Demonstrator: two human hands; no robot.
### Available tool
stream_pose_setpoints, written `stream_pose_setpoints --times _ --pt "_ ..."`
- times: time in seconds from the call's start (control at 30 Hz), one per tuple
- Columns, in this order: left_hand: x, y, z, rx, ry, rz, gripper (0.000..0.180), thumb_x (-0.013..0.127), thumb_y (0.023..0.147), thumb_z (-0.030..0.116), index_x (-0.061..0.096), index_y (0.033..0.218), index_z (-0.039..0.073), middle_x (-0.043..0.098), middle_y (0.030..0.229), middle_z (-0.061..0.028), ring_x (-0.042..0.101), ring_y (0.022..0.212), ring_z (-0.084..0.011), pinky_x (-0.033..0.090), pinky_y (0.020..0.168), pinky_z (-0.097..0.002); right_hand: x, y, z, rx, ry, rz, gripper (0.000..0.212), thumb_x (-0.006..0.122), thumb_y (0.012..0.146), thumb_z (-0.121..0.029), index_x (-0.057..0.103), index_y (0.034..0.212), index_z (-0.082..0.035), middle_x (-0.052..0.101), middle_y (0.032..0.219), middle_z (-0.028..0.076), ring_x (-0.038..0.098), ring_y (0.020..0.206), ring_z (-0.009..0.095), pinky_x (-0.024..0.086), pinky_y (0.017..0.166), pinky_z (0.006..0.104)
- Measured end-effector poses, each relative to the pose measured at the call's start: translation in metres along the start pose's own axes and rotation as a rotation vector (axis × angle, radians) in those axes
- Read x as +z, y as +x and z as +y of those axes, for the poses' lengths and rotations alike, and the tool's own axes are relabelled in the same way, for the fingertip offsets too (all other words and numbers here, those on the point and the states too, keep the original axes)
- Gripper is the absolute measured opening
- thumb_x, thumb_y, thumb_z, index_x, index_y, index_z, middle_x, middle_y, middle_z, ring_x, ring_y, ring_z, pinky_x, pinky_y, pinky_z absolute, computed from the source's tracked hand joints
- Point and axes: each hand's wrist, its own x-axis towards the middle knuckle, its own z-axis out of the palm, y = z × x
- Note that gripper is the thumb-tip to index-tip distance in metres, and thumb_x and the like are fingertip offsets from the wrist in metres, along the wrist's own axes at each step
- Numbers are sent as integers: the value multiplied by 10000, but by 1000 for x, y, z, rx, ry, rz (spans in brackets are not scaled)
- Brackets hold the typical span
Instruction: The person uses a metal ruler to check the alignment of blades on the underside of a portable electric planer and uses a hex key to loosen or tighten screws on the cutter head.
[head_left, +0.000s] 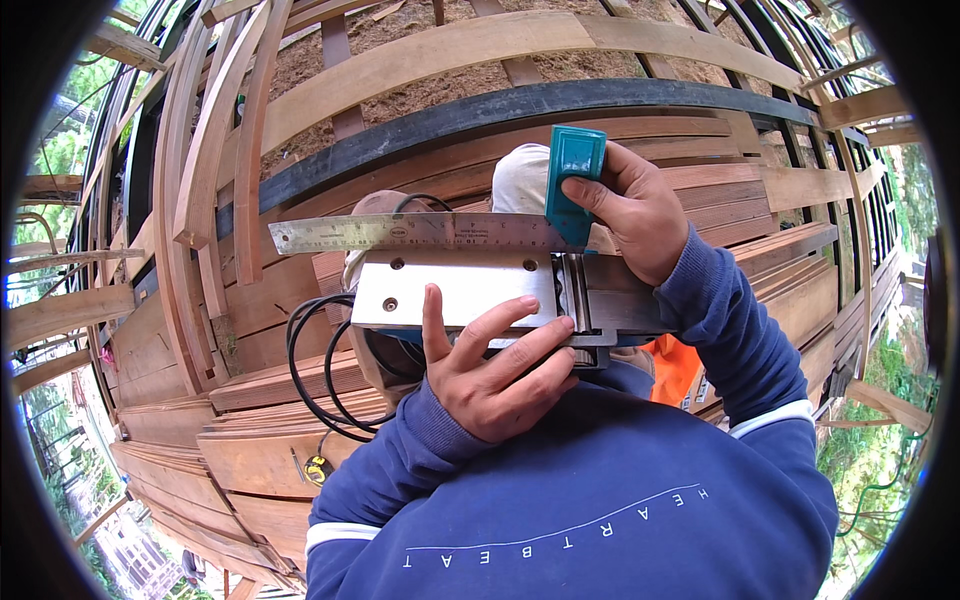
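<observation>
Steadily, the navy sweatshirt (590, 470) is filling the near side, its sleeves reaching forward to both hands. The left grip (500, 375) is spreading its fingers wide, resting them on the flat metal plate (465, 280) of a power tool, near the slot crossing it. The right grip (640, 215) is closing narrowly, thumb against fingers, on the teal handle (577, 165) of a square, whose steel ruler blade (400, 232) is pointing left along the plate's far edge; whether they are touching, one cannot tell. A black cable (330, 365) is looping left of the tool, and a yellow-and-black tape measure (317, 470) is lying on timber farther left. Beyond the tool, stacked reddish boards (715, 205) are running sideways; past them, a dark beam (640, 97) is curving across, with pale timber rails (430, 65) standing out above brown ground (400, 110).
</observation>
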Motion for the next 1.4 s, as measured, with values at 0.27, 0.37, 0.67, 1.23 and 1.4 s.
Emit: stream_pose_setpoints --times 0.27,0.37,0.67,1.23,1.4 --pt "0 0 1 -2 -1 -1 236 800 837 354 682 1008 243 747 1205 71 597 1267 -237 -21 1245 -694 0 0 -1 11 -14 -2 270 682 1012 -125 639 1250 -5 712 1141 95 676 1022 153 575 917 317" --pt "0 0 1 -2 -1 -5 239 799 836 354 682 1011 241 748 1203 70 599 1265 -237 -23 1245 -693 -1 0 -1 8 -25 -7 274 683 1012 -128 638 1253 -6 713 1144 94 677 1025 154 577 918 319" --pt "0 1 1 -6 -6 -3 237 799 836 354 684 1007 238 750 1195 66 608 1253 -239 -23 1248 -687 -1 0 0 10 2 -13 282 691 1007 -131 641 1255 -8 715 1146 93 677 1025 155 573 920 319" --pt "2 -5 2 10 18 22 359 824 815 380 659 1086 212 718 1218 22 631 1209 -222 111 1261 -631 -7 -3 13 -17 302 88 245 679 1010 -101 641 1229 3 710 1129 75 678 1012 150 579 905 314" --pt "-11 1 7 -44 -44 -63 435 828 804 346 672 1152 137 717 1212 -39 662 1163 -250 278 1201 -530 -17 -12 12 -100 492 233 219 654 1018 -68 631 1231 -26 702 1082 52 690 981 151 589 868 332"
